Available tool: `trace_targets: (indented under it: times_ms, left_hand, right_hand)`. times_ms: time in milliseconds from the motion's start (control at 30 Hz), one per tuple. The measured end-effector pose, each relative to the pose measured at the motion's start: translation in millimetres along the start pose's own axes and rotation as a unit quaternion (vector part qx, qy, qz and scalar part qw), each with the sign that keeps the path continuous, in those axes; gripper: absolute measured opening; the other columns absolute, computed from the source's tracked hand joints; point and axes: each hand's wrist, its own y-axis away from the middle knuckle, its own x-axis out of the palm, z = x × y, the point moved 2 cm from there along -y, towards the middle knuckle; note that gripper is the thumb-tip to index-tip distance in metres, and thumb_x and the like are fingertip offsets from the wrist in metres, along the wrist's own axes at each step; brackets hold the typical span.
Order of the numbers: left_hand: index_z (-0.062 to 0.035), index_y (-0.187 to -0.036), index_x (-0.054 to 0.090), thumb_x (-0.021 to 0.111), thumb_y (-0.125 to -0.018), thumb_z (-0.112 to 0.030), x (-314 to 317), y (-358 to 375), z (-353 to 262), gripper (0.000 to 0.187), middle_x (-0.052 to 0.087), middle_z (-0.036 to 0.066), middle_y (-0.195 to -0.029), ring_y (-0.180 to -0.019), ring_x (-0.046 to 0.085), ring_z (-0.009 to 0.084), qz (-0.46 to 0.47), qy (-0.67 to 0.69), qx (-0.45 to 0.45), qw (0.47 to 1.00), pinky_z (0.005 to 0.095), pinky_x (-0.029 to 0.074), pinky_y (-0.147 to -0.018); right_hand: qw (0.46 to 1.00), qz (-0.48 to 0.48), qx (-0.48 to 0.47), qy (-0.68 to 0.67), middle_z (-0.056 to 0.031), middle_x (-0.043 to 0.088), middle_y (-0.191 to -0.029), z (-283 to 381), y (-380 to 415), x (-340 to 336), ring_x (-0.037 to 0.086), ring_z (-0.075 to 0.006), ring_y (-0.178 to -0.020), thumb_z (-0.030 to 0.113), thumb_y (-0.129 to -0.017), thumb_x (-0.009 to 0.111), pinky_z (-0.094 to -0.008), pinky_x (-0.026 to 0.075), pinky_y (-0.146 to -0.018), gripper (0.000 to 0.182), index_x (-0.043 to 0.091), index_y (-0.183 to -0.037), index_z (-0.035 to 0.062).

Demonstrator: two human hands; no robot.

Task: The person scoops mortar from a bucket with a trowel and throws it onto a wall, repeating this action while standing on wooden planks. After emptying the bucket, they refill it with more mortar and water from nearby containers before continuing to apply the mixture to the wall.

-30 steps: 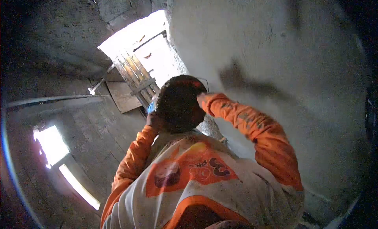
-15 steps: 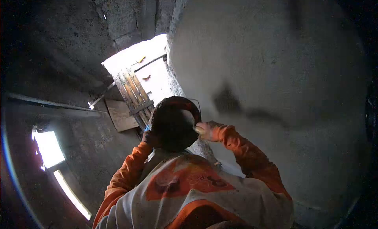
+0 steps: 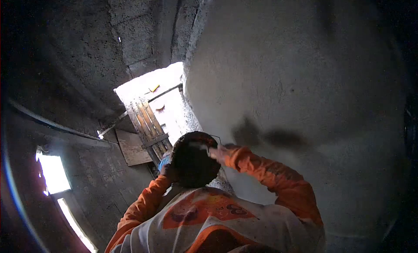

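A round, dark bucket with a crusted rim is tilted in front of my chest, its mouth facing me. Its inside is too dark to make out. A thin wire handle stands up at its right side. My left hand grips the bucket's left side, partly in shadow, with a patch of blue beside it. My right hand is at the right of the rim, its fingers closed and blurred. Something pale reaches from it across the bucket's mouth, too smeared to name.
A smooth grey plastered wall fills the right side, with shadows on it. Behind the bucket are wooden slats before a bright opening. A board leans to their left. Bright window openings are at far left.
The bucket and both hands sit lower in view, as does the background. My right hand has shifted slightly left over the rim, and the pale shape now shows across the bucket's mouth.
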Motion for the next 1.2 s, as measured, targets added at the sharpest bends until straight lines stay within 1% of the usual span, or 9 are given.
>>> trace_targets:
  times_ms: [100, 267, 467, 567, 633, 733, 867, 967, 1200]
  left_hand:
    - [-0.0105, -0.122, 0.038, 0.052, -0.072, -0.033, 9.1, -4.9, 47.8, 0.056, 0.051, 0.019, -0.106, -0.098, 0.049, 0.0305, -0.004, -0.059, -0.046, 0.997, 0.0362, 0.04, -0.081]
    - [-0.0096, -0.119, 0.041, 0.051, -0.071, -0.033, 2.4, -0.5, 15.0, 0.055, 0.059, 0.017, -0.085, -0.083, 0.056, 0.0301, -0.069, -0.122, 0.162, 0.977, 0.0392, 0.045, -0.069]
    - [-0.0084, -0.102, 0.053, 0.051, -0.07, -0.035, -7.1, -8.6, 5.1, 0.042, 0.059, 0.015, -0.083, -0.074, 0.058, 0.0295, 0.054, -0.511, 0.021, 0.858, 0.0377, 0.047, -0.061]
    - [-0.0104, -0.099, 0.054, 0.052, -0.07, -0.036, -5.8, -0.8, 72.5, 0.039, 0.059, 0.013, -0.081, -0.071, 0.058, 0.0277, 0.016, -0.124, -0.148, 0.981, 0.0376, 0.046, -0.057]
    - [-0.0117, -0.097, 0.055, 0.052, -0.07, -0.037, -4.6, -6.5, 99.4, 0.037, 0.059, 0.011, -0.081, -0.068, 0.058, 0.0265, -0.016, 0.153, -0.237, 0.959, 0.0375, 0.046, -0.055]
    - [-0.012, -0.094, 0.056, 0.051, -0.07, -0.035, -7.9, -9.8, 73.6, 0.034, 0.06, 0.01, -0.079, -0.067, 0.058, 0.0254, -0.023, 0.012, -0.113, 0.993, 0.0367, 0.046, -0.054]
    - [-0.0123, -0.089, 0.058, 0.051, -0.07, -0.034, -12.0, -0.3, 54.1, 0.029, 0.06, 0.009, -0.077, -0.066, 0.058, 0.0241, -0.024, -0.116, -0.045, 0.992, 0.0357, 0.046, -0.053]
    - [-0.0125, -0.086, 0.059, 0.051, -0.071, -0.033, -17.8, 10.8, 44.7, 0.026, 0.06, 0.008, -0.075, -0.065, 0.058, 0.023, -0.009, -0.24, 0.011, 0.971, 0.0349, 0.045, -0.053]
    - [-0.0131, -0.078, 0.061, 0.051, -0.071, -0.03, -5.0, 27.3, 15.5, 0.021, 0.06, 0.005, -0.071, -0.062, 0.057, 0.0206, -0.032, -0.559, 0.133, 0.818, 0.0331, 0.045, -0.052]
  right_hand:
    - [0.98, -0.079, 0.181, -0.026, -0.0149, 0.057, -0.083, -58.9, -46.3, 55.0, 0.056, -0.0311, -0.076, 0.015, -0.076, 0.047, -0.0374, 0.045, -0.067, 0.028, 0.048, -0.102, 0.0074]
    - [0.998, 0.045, 0.022, -0.031, -0.0143, 0.057, -0.079, -67.6, -54.4, 125.4, 0.055, -0.0308, -0.072, 0.016, -0.074, 0.049, -0.0374, 0.045, -0.065, 0.028, 0.048, -0.101, 0.0066]
    - [0.912, 0.134, 0.045, -0.386, -0.0135, 0.056, -0.075, -19.0, 0.7, 107.7, 0.055, -0.0304, -0.068, 0.018, -0.072, 0.051, -0.0374, 0.045, -0.063, 0.029, 0.048, -0.099, 0.0056]
    - [0.962, -0.082, -0.108, -0.236, -0.0137, 0.055, -0.073, -74.6, -38.3, 140.0, 0.054, -0.0298, -0.067, 0.021, -0.071, 0.054, -0.0367, 0.045, -0.062, 0.031, 0.048, -0.097, 0.0049]
    - [0.972, -0.088, 0.067, -0.209, -0.015, 0.053, -0.088, -61.6, -35.9, 117.7, 0.051, -0.0267, -0.082, 0.028, -0.078, 0.043, -0.0341, 0.041, -0.073, 0.031, 0.05, -0.097, 0.0046]
    - [0.963, -0.269, 0.01, 0.033, -0.0152, 0.053, -0.099, -89.9, -75.4, 154.6, 0.05, -0.025, -0.092, 0.034, -0.085, 0.028, -0.0352, 0.035, -0.087, 0.04, 0.053, -0.099, 0.0062]
    - [0.986, 0.149, -0.039, -0.061, -0.0134, 0.058, -0.083, -14.0, -37.4, 125.2, 0.055, -0.0239, -0.076, 0.018, -0.078, 0.048, -0.0374, 0.044, -0.071, 0.019, 0.059, -0.084, 0.0041]
    - [0.973, -0.085, -0.215, -0.018, -0.0102, 0.058, -0.072, -60.7, -64.5, 161.9, 0.055, -0.0204, -0.06, 0.014, -0.072, 0.054, -0.0326, 0.046, -0.056, 0.016, 0.06, -0.081, 0.0028]
    - [0.995, -0.02, 0.005, -0.099, -0.0074, 0.056, -0.066, -55.6, -75.2, 171.2, 0.052, -0.0168, -0.053, 0.022, -0.076, 0.05, -0.0302, 0.045, -0.048, 0.022, 0.059, -0.081, 0.0034]
